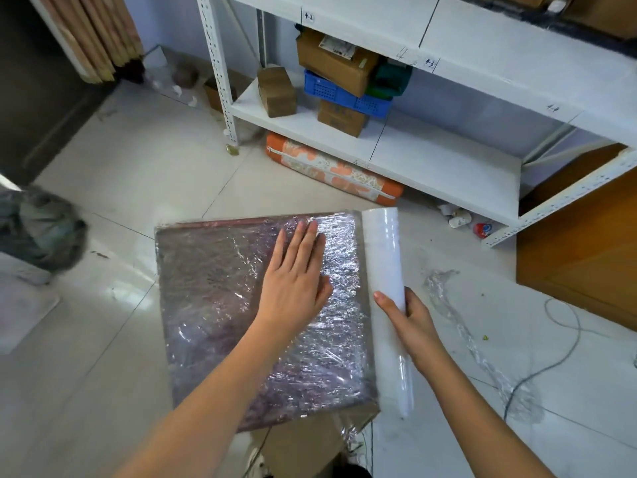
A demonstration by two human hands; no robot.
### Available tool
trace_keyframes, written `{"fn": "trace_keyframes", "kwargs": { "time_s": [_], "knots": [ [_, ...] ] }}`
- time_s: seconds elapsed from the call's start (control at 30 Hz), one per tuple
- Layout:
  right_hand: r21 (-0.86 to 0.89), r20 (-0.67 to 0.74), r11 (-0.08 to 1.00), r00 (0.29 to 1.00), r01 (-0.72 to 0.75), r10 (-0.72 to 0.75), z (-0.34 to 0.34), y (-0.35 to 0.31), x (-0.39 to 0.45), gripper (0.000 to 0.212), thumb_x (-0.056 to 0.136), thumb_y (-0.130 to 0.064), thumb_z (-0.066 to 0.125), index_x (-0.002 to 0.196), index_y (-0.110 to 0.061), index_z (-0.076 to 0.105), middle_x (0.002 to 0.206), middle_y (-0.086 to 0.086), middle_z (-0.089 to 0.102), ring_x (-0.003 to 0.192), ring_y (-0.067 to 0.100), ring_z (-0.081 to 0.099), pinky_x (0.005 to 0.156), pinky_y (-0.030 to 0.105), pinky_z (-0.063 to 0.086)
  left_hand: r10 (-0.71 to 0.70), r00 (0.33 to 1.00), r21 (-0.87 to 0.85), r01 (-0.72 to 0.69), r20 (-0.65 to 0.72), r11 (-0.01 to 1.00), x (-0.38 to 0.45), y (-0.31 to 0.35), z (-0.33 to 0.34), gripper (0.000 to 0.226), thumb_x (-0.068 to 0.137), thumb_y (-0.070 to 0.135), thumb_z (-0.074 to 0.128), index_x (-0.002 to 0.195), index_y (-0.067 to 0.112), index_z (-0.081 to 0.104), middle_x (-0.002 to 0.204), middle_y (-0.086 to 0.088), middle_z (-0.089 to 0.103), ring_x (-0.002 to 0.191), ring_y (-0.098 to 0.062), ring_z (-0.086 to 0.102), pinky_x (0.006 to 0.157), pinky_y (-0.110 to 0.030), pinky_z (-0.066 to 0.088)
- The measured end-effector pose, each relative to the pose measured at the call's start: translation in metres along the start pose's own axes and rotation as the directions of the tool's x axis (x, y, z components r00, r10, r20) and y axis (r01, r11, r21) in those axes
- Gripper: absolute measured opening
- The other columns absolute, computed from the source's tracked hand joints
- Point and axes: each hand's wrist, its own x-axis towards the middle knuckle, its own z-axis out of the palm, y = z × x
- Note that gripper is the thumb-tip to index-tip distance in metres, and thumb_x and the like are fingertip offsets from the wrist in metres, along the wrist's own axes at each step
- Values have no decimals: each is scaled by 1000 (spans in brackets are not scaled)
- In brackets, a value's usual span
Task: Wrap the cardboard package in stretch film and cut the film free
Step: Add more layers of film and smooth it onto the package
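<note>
A flat, square cardboard package (pixel 220 315) lies in front of me, its top covered in crinkled, shiny stretch film. My left hand (pixel 296 274) rests flat on the right half of the top, fingers together and pointing away. The white roll of stretch film (pixel 386 257) lies along the package's right edge, its film running onto the package. My right hand (pixel 410 322) grips the roll around its middle from the right side.
A white metal shelf rack (pixel 413 157) with cardboard boxes and a blue crate stands behind. An orange patterned bundle (pixel 331 170) lies under it. A scrap of loose film (pixel 448 305) and a grey cable (pixel 551 360) lie on the tiled floor at right. A wooden cabinet (pixel 586 243) stands far right.
</note>
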Motion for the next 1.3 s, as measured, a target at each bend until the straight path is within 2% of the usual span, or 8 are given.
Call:
{"fn": "trace_keyframes", "kwargs": {
  "time_s": [0.33,0.5,0.6,0.67,0.77,0.87,1.23,1.3],
  "knots": [
    [-43,6,992,993,115,-115,-6,15,10,30,81,-31,70,100,-22,49,93,-12,59,83,0,59,62,10,44,-164,986,31,165,-35,986,22,50,38,60,95,30,26,145,-2,30,153,-16,29,144,-27,22,117,-47,18],
    [-126,21,973,982,191,-190,-2,15,13,38,81,-43,67,103,-20,47,90,-13,57,83,10,59,70,27,46,-201,977,-78,196,-72,978,25,41,22,62,95,32,31,149,3,26,157,-11,22,147,-18,11,120,-37,4],
    [-139,48,966,976,219,-214,-3,19,11,38,83,-44,63,108,-23,43,93,-10,55,86,14,57,73,27,44,-474,855,-286,410,-209,866,2,46,-4,63,93,29,35,150,4,22,157,-5,16,147,-11,6,120,-31,0],
    [-141,55,964,974,227,-221,-6,22,10,38,84,-42,63,109,-23,42,93,-11,54,86,14,56,74,27,45,-557,785,-214,515,-272,830,-32,48,0,61,95,29,31,149,4,21,157,-6,18,147,-18,11,121,-37,4],
    [-112,63,970,976,216,-210,-6,31,6,38,82,-42,64,108,-23,43,90,-18,53,84,11,57,75,30,49,-527,831,-10,534,-181,845,-78,50,32,59,100,36,21,151,5,15,160,-5,7,147,-23,12,119,-46,11],
    [-34,48,982,982,183,-182,-8,40,3,38,80,-39,68,106,-21,48,92,-16,58,82,3,59,68,21,48,-530,831,30,541,-168,840,-86,51,47,61,97,35,27,149,3,21,158,-9,17,146,-27,17,120,-46,11],
    [81,44,979,980,188,-192,-4,26,13,25,84,-30,67,102,-15,58,88,-9,63,75,-1,59,56,6,45,-578,809,-201,552,-106,809,-75,52,20,63,95,32,35,149,3,23,158,-8,17,147,-21,11,121,-37,2],
    [79,36,977,978,200,-204,-3,27,10,25,84,-29,68,102,-14,58,88,-9,63,71,-5,60,57,6,44,-489,866,-131,475,-103,870,-83,77,21,61,96,30,33,149,2,22,157,-12,18,147,-26,14,121,-42,5]
  ]
}}
